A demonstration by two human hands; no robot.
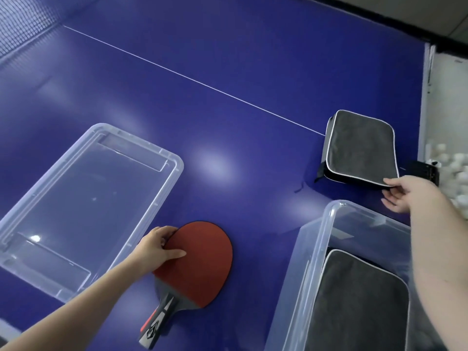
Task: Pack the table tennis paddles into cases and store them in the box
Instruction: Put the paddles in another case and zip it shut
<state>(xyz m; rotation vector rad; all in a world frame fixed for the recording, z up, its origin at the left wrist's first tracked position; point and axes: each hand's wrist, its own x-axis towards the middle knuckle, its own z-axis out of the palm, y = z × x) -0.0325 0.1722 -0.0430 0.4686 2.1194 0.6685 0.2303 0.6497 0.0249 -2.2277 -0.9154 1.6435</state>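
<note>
On blue table [228, 72], left hand [154, 245] seemingly pinches paddle [200, 264] edge.

I see blue table tennis table [228, 59] with white centre line [192, 78], glare patches, net [22, 24] upper left, grey floor [450, 16] upper right

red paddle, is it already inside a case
No, the red paddle lies bare on the blue table under the left hand, away from both cases.
</note>
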